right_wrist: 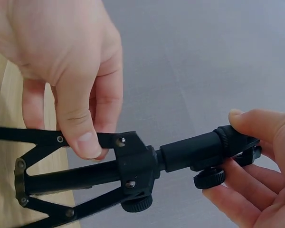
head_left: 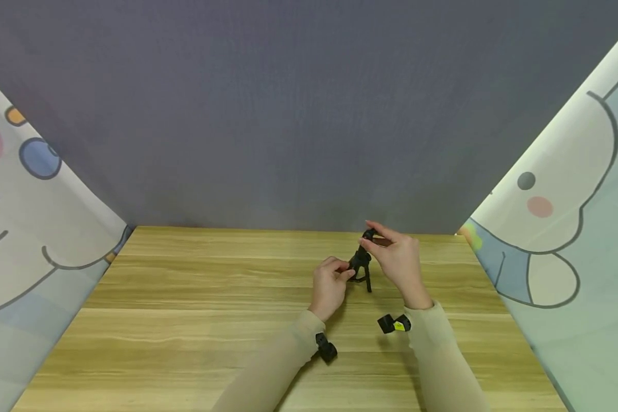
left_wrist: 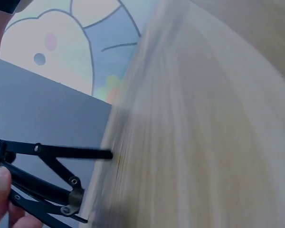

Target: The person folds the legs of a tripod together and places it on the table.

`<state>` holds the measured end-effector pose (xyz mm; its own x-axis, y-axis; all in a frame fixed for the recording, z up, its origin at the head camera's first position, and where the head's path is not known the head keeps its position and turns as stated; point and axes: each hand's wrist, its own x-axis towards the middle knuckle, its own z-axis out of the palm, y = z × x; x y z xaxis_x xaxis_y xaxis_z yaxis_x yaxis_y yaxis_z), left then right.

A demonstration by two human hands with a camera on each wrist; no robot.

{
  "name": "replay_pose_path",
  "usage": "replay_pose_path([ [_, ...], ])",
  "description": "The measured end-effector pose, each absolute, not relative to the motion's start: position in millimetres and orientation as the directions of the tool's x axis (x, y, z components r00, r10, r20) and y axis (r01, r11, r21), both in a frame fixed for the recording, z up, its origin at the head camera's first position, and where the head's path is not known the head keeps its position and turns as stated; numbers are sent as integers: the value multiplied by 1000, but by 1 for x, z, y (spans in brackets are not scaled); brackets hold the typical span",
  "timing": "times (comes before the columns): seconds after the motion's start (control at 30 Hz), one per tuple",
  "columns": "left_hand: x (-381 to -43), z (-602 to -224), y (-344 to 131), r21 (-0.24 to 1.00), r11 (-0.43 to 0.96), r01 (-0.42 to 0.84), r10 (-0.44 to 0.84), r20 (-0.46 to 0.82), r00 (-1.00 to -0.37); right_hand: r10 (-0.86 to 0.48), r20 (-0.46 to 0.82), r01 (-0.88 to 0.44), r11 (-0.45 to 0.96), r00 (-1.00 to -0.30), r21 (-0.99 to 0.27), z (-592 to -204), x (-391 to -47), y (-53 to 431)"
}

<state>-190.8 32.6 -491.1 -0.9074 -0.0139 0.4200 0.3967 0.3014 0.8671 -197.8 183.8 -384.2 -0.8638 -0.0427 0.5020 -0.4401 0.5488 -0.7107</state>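
Note:
A small black tripod (head_left: 361, 259) stands on the wooden table with its legs spread, toward the back and right of centre. My left hand (head_left: 332, 284) pinches one of its legs near the hub, thumb on one side, as the right wrist view shows. The right hand (head_left: 399, 260) holds the top of the tripod's column, thumb and fingers around the head (right_wrist: 232, 140). Below that head sits a knurled knob (right_wrist: 209, 178), and another knob (right_wrist: 137, 204) is on the hub. In the left wrist view the leg braces (left_wrist: 61, 173) are spread out.
The wooden table (head_left: 195, 320) meets a grey wall (head_left: 298, 114) at the back. Cartoon-print panels (head_left: 556, 189) flank both sides. Each wrist wears a black camera, the left one (head_left: 327, 348) close above the tabletop.

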Motion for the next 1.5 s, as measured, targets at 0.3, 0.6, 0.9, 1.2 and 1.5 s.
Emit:
replay_pose_path([
  [0.3,-194,-498,33,913,163,374,-63,388,-919,-18,450,-396,507,-893,-766,-384,-198,183],
  [0.6,-193,-497,32,938,135,320,-44,328,-944,-15,433,-390,461,-901,-797,-384,-197,182],
  [0.9,-193,-497,31,943,145,300,-16,305,-952,5,395,-356,419,-919,-835,-383,-195,180],
  [1.2,-193,-500,31,948,151,280,-10,285,-958,-8,404,-383,341,-915,-859,-362,-175,173],
  [1.5,-193,-498,29,955,126,270,-14,274,-962,66,518,-501,175,-853,-847,-396,-181,193],
])
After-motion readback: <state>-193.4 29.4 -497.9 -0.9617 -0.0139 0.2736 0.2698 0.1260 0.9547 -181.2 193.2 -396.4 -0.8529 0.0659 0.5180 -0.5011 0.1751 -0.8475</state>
